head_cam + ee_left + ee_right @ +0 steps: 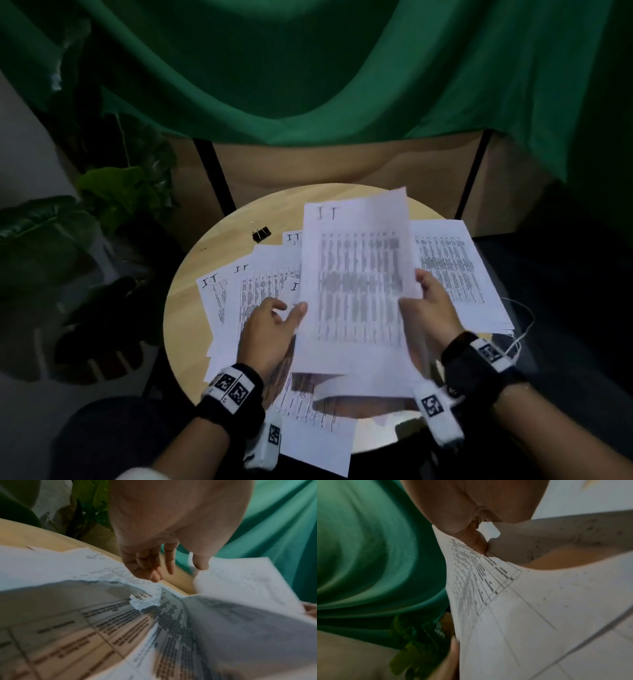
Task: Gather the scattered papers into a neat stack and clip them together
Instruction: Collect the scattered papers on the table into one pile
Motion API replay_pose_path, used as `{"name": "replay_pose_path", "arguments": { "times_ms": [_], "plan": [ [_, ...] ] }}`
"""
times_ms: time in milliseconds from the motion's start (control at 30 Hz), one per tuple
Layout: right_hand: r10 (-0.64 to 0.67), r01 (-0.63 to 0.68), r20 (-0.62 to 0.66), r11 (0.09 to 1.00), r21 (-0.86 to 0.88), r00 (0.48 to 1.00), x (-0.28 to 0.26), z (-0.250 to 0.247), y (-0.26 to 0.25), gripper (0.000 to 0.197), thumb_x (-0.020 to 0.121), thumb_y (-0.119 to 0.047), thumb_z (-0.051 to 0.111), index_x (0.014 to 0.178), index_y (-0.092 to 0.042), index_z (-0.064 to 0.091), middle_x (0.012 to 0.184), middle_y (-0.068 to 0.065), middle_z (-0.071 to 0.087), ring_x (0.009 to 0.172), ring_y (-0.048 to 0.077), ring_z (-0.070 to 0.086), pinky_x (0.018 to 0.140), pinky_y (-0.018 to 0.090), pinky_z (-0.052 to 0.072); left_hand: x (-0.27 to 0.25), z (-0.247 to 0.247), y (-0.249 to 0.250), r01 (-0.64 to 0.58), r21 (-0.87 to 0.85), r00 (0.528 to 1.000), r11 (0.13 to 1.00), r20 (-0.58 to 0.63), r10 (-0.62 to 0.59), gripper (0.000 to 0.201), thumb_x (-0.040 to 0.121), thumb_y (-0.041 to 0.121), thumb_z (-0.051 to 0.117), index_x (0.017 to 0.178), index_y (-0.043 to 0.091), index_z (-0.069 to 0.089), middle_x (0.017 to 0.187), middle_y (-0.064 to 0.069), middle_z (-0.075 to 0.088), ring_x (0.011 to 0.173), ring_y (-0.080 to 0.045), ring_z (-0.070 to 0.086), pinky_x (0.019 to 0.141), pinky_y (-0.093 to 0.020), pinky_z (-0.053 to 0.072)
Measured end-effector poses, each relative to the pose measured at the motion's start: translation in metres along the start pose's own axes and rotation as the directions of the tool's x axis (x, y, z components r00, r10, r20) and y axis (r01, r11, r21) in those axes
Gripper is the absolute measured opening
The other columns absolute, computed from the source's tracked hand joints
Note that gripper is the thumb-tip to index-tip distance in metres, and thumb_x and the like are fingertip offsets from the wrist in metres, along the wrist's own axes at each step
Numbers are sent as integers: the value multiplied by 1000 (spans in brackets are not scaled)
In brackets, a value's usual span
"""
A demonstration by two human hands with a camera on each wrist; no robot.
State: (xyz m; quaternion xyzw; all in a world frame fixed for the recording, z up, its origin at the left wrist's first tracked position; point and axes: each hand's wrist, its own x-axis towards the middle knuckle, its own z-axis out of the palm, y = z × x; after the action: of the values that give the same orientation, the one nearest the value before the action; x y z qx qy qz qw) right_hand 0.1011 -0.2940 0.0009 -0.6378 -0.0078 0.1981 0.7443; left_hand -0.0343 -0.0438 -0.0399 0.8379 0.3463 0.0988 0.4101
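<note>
Printed white papers (246, 294) lie fanned across the round wooden table (191, 274). More sheets sit in a rough pile (459, 274) at the right. My right hand (416, 291) pinches the right edge of one lifted sheet (356, 274) and holds it tilted above the table; the right wrist view shows the thumb and fingers of the right hand (482, 547) clamped on that sheet (530, 601). My left hand (287, 308) hovers over the fanned papers with fingers relaxed, its thumb at the sheet's left edge. In the left wrist view the left hand (171, 568) holds nothing. A black binder clip (261, 233) lies at the table's far left.
Green cloth (308, 85) hangs behind the table, above a wooden panel. Leafy plants (113, 192) stand to the left. A white cable (520, 329) trails off the table's right edge. Some sheets overhang the near edge (318, 445).
</note>
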Motion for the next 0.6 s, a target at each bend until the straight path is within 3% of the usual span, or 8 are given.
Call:
{"name": "replay_pose_path", "arguments": {
  "times_ms": [33, 100, 167, 267, 400, 467, 567, 600],
  "plan": [
    [-53, 53, -28, 999, -2, 998, 9, -11, -16, 55, 86, 28, 45, 124, -10, 58, 102, 9, 75, 90, 24, 77, 68, 31, 61, 0, -4, -3, 41, 87, 999, 995, -17, -40, 65, 86, 83, 67, 120, 29, 62, 122, -1, 66, 112, -25, 69, 87, -36, 54],
    [-118, 114, -67, 992, -54, 991, 34, -37, -45, 67, 85, 27, 49, 137, -14, 50, 111, 6, 72, 102, 27, 72, 79, 35, 57, 2, -7, -16, 123, 289, 992, 949, -30, -119, 99, 69, 98, 65, 134, 25, 58, 137, -9, 59, 128, -32, 63, 101, -45, 56],
    [-58, 56, -83, 998, -32, 995, 70, -72, -57, 77, 87, 24, 54, 147, -23, 43, 123, 3, 67, 105, 25, 68, 88, 41, 57, 1, -6, -23, 190, 458, 978, 869, -14, -206, 129, 58, 101, 68, 152, 16, 47, 151, -17, 51, 141, -39, 53, 110, -53, 53],
    [73, -78, -91, 995, -57, 993, 129, -121, -54, 69, 86, 21, 56, 145, -15, 55, 137, 12, 67, 115, 36, 69, 102, 52, 54, 7, -2, -29, 206, 524, 970, 827, 1, -243, 138, 55, 92, 82, 157, 10, 40, 151, -20, 54, 140, -43, 55, 108, -54, 55],
    [127, -166, -142, 934, -316, 982, 176, -152, -25, 44, 81, 20, 58, 113, -7, 72, 120, 20, 74, 117, 43, 67, 107, 56, 50, 18, -7, -28, 218, 446, 965, 868, 31, -259, 121, 56, 74, 97, 145, 7, 49, 135, -13, 71, 120, -38, 71, 95, -44, 61],
    [108, -192, -213, 884, -426, 971, 190, -157, -15, 38, 74, 19, 65, 101, -6, 75, 109, 23, 75, 108, 44, 70, 98, 55, 54, 17, -10, -26, 210, 370, 967, 905, 60, -249, 89, 67, 55, 102, 130, 11, 57, 128, -6, 72, 113, -33, 71, 89, -37, 58],
    [83, -221, -244, 752, -621, 966, 203, -159, -9, 36, 81, 13, 68, 115, 1, 73, 98, 23, 75, 85, 35, 67, 73, 38, 54, 13, -19, -31, 178, 279, 982, 944, 6, -187, 44, 79, 33, 99, 94, 17, 61, 96, 0, 76, 82, -26, 72, 78, -37, 62],
    [65, -219, -245, 701, -679, 967, 207, -160, -7, 38, 84, 9, 68, 121, 2, 71, 103, 24, 75, 85, 35, 67, 72, 36, 52, 12, -25, -33, 166, 258, 986, 952, -33, -163, 36, 82, 29, 96, 88, 19, 63, 88, -1, 78, 76, -24, 73, 74, -38, 64]
  ]
}}
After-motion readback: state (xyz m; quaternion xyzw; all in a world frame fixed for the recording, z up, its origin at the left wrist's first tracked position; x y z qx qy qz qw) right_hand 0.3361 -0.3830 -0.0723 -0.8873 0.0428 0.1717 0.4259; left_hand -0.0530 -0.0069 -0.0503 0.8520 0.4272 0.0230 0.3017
